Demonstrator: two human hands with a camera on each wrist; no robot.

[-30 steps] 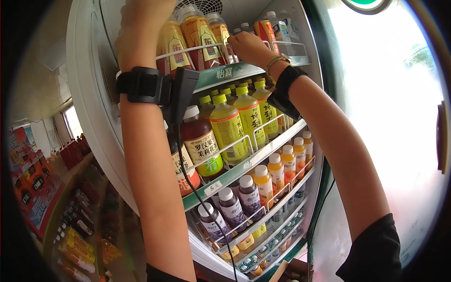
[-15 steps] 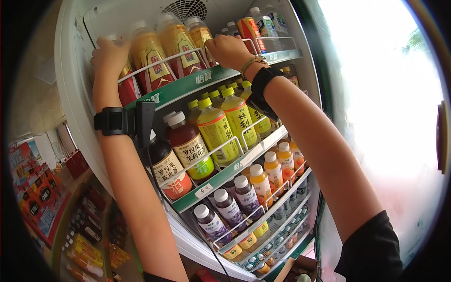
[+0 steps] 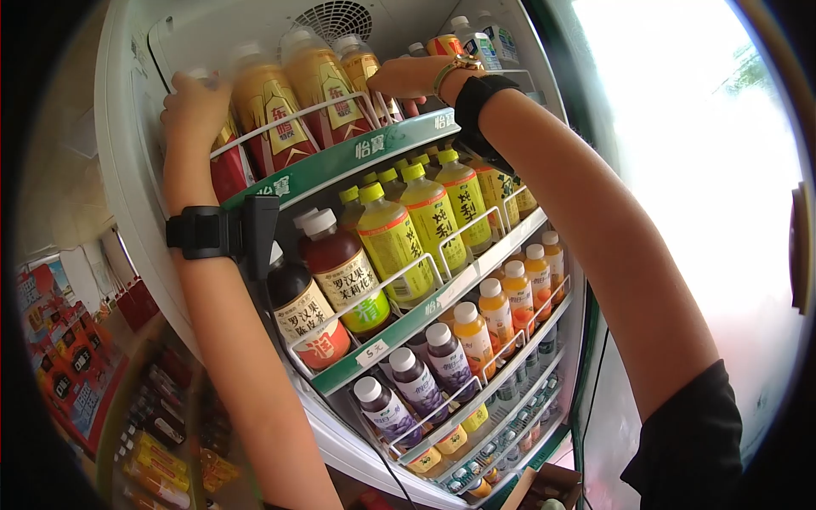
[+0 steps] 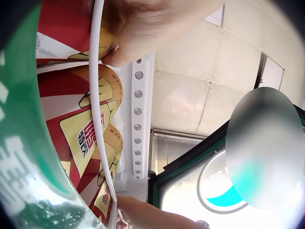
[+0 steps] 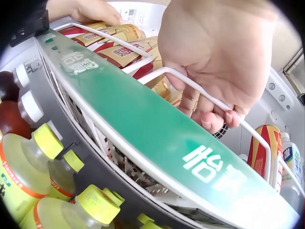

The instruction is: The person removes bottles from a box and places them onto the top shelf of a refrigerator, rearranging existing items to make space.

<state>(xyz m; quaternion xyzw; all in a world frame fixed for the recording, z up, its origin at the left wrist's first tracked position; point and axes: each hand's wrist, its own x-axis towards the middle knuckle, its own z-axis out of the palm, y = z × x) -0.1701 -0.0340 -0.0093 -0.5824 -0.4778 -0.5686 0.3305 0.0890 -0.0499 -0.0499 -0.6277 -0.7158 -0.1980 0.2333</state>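
Drink bottles with gold-and-red labels (image 3: 270,110) stand in a row behind a white wire rail (image 3: 285,126) on the fridge's top shelf. My left hand (image 3: 197,110) grips the leftmost bottle (image 3: 231,166) near its neck; in the left wrist view its thumb (image 4: 116,57) lies against it. My right hand (image 3: 412,78) is at the row's right end, beside the rightmost gold-and-red bottle (image 3: 360,68). In the right wrist view the palm (image 5: 214,52) shows, with curled fingertips (image 5: 209,123) close at the wire rail. I cannot tell whether they hold anything.
Below stand yellow-capped bottles (image 3: 395,234), dark tea bottles (image 3: 347,268) and small juice bottles (image 3: 472,336). A can (image 5: 267,148) and clear bottles stand right of my right hand. The fogged glass door (image 3: 680,212) is open at right; stocked shelves are at left.
My left hand has come down onto the leftmost bottle and stayed there over the last half second. My right hand has turned, its wrist rising to the right, with fingertips showing beneath.
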